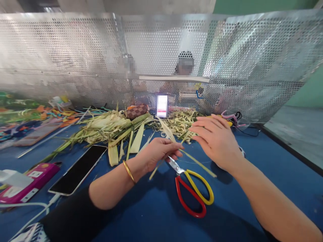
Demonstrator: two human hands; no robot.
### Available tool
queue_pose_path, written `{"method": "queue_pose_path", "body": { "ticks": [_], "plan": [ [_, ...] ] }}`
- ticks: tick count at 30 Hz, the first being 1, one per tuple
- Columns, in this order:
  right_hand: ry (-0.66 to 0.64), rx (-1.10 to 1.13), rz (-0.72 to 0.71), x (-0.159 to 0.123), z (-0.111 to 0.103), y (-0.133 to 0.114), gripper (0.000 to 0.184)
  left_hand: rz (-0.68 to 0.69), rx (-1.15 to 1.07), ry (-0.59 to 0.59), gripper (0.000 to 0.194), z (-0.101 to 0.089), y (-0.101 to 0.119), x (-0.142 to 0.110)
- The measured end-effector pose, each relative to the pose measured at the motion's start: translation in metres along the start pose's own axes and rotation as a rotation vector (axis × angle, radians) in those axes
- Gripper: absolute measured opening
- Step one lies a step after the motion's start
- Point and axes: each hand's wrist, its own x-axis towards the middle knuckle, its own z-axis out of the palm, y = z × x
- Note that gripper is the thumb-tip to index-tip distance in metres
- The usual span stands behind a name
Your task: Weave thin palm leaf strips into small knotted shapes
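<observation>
My left hand (164, 151), with a gold bangle at the wrist, pinches pale green plant strips (199, 163) that look like corn husk. Their ends stick out past the fingers on several sides. To the right, my right hand (214, 141) is raised with its fingers stretched out, and nothing shows in its grip. Scissors (179, 170) with one red and one yellow handle lie on the blue table (151, 215), their blade tips partly under my left hand. Beyond the hands is a heap of short shredded pieces (180, 122).
A pile of long husk leaves (106, 127) lies at the back left. Nearer are a black-screened phone (80, 169) on a cable and a magenta power strip (37, 179). A checkered pouch (137, 111) rests by a perforated metal screen (161, 40), with two people behind it.
</observation>
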Motion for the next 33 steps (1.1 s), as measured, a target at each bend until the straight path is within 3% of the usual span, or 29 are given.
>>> {"method": "queue_pose_path", "body": {
  "ticks": [3,6,9,13,19,26,29,31,33],
  "plan": [
    [0.083,0.003,0.067,0.001,-0.006,-0.009,0.021,0.016,-0.189,0.042,0.017,-0.001,0.001,0.002],
    [-0.111,0.207,0.24,-0.001,-0.001,-0.026,0.028,0.088,-0.285,0.055,0.012,0.001,0.002,0.002],
    [-0.305,0.373,0.413,-0.005,0.018,-0.044,0.025,0.131,-0.351,0.093,0.007,0.004,0.002,0.001],
    [-0.299,0.562,0.541,-0.01,0.04,-0.059,0.027,0.115,-0.38,0.121,0.005,0.008,0.003,-0.003],
    [-0.241,0.594,0.46,-0.01,0.039,-0.062,0.028,0.136,-0.403,0.167,0.004,0.009,0.006,-0.004],
    [-0.284,0.609,0.337,-0.007,0.035,-0.058,0.029,0.13,-0.461,0.22,0.009,0.012,0.006,-0.006],
    [-0.321,0.499,0.272,-0.008,0.031,-0.053,0.033,0.111,-0.431,0.221,0.009,0.01,0.008,-0.005],
    [-0.218,0.317,0.236,-0.008,0.027,-0.047,0.033,0.128,-0.38,0.205,0.007,0.006,0.009,-0.004],
    [-0.022,0.093,0.203,-0.009,0.024,-0.039,0.027,0.157,-0.311,0.165,0.006,0.003,0.009,-0.003]
  ]
}}
